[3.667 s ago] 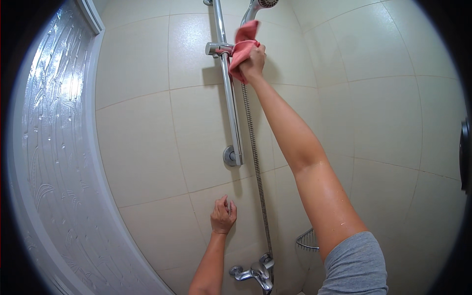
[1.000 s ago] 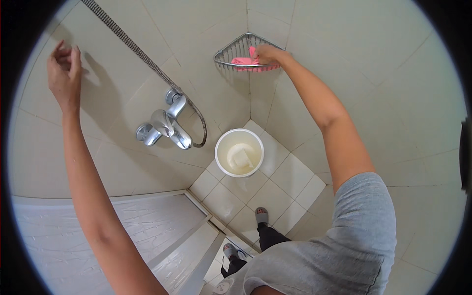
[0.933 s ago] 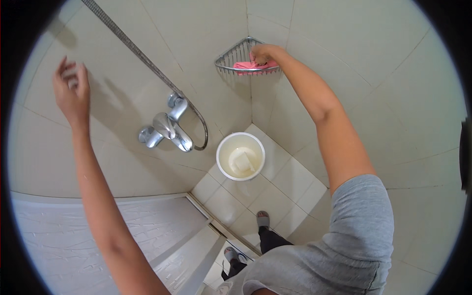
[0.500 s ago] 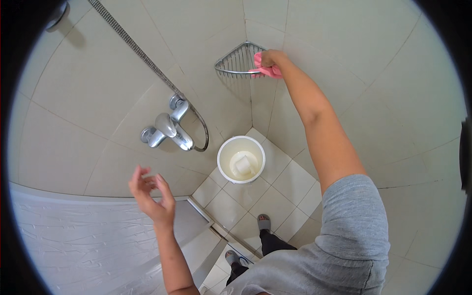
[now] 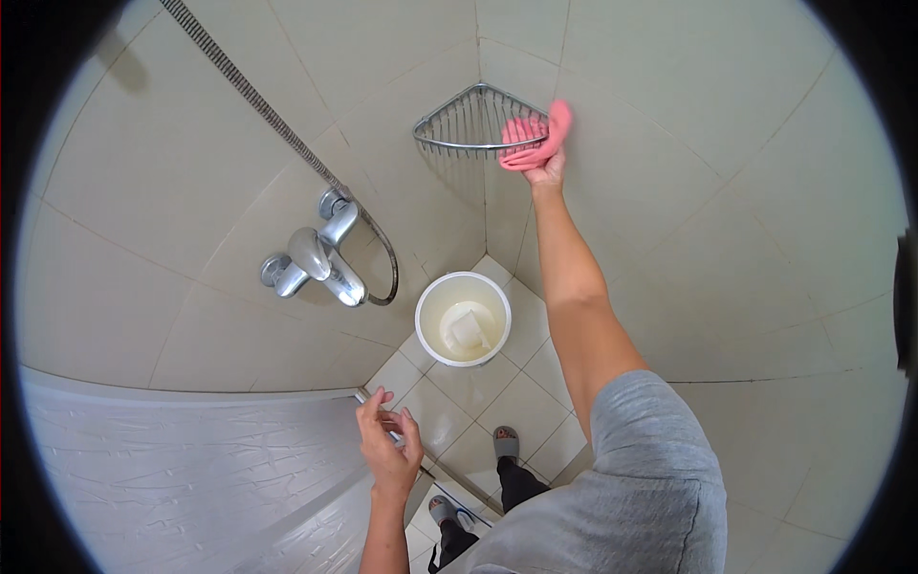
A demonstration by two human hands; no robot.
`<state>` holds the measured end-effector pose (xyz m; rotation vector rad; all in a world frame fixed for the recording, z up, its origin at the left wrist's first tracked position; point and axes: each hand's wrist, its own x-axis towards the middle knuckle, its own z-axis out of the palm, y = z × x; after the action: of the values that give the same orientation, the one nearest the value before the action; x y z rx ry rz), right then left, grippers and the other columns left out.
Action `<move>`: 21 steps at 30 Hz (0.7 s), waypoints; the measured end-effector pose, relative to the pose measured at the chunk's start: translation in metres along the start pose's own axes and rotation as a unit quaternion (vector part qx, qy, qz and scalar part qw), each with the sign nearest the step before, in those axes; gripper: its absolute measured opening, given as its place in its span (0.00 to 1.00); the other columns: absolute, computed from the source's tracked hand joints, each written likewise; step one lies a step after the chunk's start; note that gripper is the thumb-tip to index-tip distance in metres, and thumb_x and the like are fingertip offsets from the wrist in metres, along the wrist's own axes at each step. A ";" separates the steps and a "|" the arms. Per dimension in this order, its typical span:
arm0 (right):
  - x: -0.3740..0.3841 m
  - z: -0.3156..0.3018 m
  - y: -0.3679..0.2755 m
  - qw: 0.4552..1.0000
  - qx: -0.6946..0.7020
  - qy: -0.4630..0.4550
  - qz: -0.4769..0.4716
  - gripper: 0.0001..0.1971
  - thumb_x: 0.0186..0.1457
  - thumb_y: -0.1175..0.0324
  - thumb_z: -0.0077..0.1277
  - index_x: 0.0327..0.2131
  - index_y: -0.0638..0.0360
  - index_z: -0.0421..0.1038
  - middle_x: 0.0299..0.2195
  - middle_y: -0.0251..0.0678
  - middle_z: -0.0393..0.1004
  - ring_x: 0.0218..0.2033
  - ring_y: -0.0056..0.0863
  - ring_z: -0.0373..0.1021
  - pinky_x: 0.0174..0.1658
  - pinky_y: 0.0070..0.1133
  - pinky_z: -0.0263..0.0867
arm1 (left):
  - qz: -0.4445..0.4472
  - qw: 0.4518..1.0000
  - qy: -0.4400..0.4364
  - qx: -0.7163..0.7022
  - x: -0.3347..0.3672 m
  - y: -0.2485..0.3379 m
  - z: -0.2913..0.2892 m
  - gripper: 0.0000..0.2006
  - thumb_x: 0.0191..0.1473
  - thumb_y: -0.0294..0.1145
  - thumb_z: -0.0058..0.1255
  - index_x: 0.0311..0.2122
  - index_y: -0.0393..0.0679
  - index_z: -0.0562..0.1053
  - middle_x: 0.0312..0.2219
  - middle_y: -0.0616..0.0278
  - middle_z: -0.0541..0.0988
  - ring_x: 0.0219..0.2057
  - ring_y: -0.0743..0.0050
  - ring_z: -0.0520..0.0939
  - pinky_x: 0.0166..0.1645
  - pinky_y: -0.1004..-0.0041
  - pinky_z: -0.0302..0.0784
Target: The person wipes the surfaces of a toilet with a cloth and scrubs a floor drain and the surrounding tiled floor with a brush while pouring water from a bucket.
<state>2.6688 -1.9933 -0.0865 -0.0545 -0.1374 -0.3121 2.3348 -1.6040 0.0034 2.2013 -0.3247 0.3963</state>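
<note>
A wire corner basket (image 5: 457, 145) of shiny metal is fixed high in the corner where two tiled walls meet. From below, my right hand (image 5: 549, 174) holds a pink cloth (image 5: 557, 132) against the right end of the basket. The cloth wraps around the rim there, and part of it shows through the wires. Most of the right fingers are hidden behind the cloth. My left hand (image 5: 390, 448) hangs in the air at lower left, touching nothing, its fingers loosely bent and apart.
A white bucket (image 5: 421, 335) with a white dipper (image 5: 467, 330) inside stands on the tiled floor. On the left wall is a chrome mixer tap (image 5: 311, 253) with a flexible metal hose (image 5: 258, 100). A textured translucent panel (image 5: 201, 459) lies at lower left. My sandalled feet show below.
My right hand has gone from above the basket to beneath its right end, carrying the pink cloth. My left hand has moved right and down. The view has shifted slightly.
</note>
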 end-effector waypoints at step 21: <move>0.026 0.117 0.040 -0.155 -0.987 -0.011 0.046 0.14 0.45 0.58 0.50 0.35 0.51 0.74 0.45 0.31 0.68 0.45 0.27 0.65 0.44 0.38 0.55 | -0.077 0.996 0.005 -0.035 -0.012 0.003 0.011 0.23 0.43 0.15 0.46 0.48 0.36 0.60 0.38 0.52 0.67 0.21 0.76 0.72 0.22 0.80 0.70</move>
<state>2.6911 -1.9547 0.0316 2.7603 -0.4362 -0.0064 2.3243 -1.6128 -0.0058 2.1376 -0.1587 0.3063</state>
